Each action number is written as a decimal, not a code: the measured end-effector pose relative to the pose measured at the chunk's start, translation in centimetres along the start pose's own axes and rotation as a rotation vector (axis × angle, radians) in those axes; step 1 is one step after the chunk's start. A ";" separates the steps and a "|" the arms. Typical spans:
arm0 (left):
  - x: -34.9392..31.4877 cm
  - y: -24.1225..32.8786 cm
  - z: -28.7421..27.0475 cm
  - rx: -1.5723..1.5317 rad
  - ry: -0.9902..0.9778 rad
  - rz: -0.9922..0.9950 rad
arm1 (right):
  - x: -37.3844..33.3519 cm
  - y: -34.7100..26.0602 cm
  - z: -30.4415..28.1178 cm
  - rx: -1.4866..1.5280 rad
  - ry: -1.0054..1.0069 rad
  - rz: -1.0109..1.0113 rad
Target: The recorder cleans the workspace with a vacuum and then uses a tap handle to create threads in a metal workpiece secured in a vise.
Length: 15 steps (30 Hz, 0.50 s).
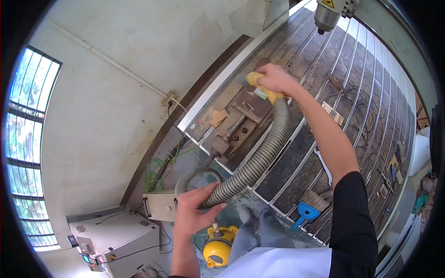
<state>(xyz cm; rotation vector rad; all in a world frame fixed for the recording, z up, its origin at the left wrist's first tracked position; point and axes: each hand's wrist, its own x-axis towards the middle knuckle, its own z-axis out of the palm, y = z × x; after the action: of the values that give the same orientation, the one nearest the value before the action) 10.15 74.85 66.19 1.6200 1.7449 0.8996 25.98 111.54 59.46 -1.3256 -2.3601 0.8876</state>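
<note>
A grey ribbed vacuum hose (254, 167) runs from low left up over the edge of a slatted machine bed (306, 160). My left hand (197, 208) is closed round its lower stretch. At the upper end, my right hand (276, 79) grips the yellow hose handle (268, 92), whose tip (252, 78) points left over the bed. Just below that tip sits a dark metal block (252, 104) with small bits on it. Beside the block are a clamp-like metal bar (236, 127) and a wooden piece (219, 117). A yellow vacuum cleaner (219, 248) stands on the floor near my legs.
A machine spindle (327, 18) hangs over the bed's far side. A blue dustpan (307, 213), a brush (317, 200) and a wrench (323, 164) lie near the front edge. White cabinets (120, 236) stand at lower left; green cable (155, 173) lies by the wall.
</note>
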 end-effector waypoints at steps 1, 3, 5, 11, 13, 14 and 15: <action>0.2 0.2 -1.0 -0.021 0.036 -0.013 | 1.6 -1.7 0.5 -0.036 -0.139 0.017; 0.8 0.5 -2.5 -0.049 0.079 -0.018 | 5.4 -4.0 1.9 -0.156 -0.294 0.022; 1.7 0.1 -3.7 -0.002 0.078 -0.055 | 8.3 -5.4 4.3 -0.276 -0.447 0.042; 6.8 -5.5 -8.8 -0.091 0.062 -0.110 | 17.3 -0.5 12.4 -0.435 -0.908 0.277; 9.3 -8.0 -9.5 -0.081 0.055 -0.096 | 18.6 -1.5 11.5 -0.635 -0.828 0.140; 11.1 -8.5 -8.8 -0.090 0.022 -0.042 | 19.5 1.3 9.3 -0.679 -0.773 0.160; 12.5 -9.1 -8.1 -0.108 0.017 -0.050 | 20.7 2.7 7.9 -0.631 -0.846 0.265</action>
<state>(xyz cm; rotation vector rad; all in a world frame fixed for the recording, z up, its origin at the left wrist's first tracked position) -2.82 86.28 64.10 1.4969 1.7107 0.9694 12.59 127.17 50.78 -1.7712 -3.3746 0.9396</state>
